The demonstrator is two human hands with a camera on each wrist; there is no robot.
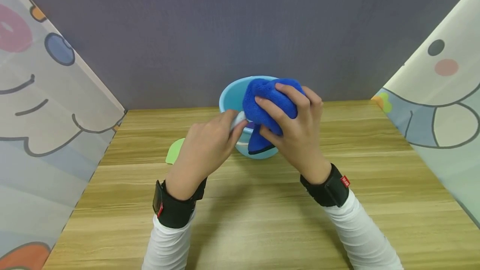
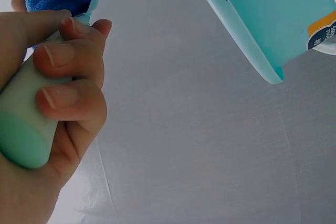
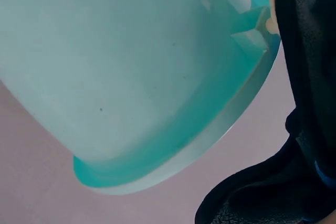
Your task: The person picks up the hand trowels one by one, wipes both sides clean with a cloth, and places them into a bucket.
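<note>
My left hand (image 1: 206, 145) grips a pale handle with a mint-green end (image 2: 23, 140). What the handle belongs to is hidden by the cloth. My right hand (image 1: 296, 124) clutches a bunched blue cloth (image 1: 268, 99), pressed around the far end of that handle. One dark-edged corner of the cloth hangs down; the right wrist view has this dark hem (image 3: 310, 77) up close. Both hands are over the near rim of a light blue bucket (image 1: 229, 95), overlapping it in the head view. The bucket's wall (image 3: 115, 66) fills much of the right wrist view.
A light green flat piece (image 1: 174, 152) lies on the wooden table (image 1: 262, 220), partly behind my left hand. A grey panel (image 1: 225, 32) stands behind the bucket. Cartoon-printed sheets (image 1: 45, 95) flank the table on both sides.
</note>
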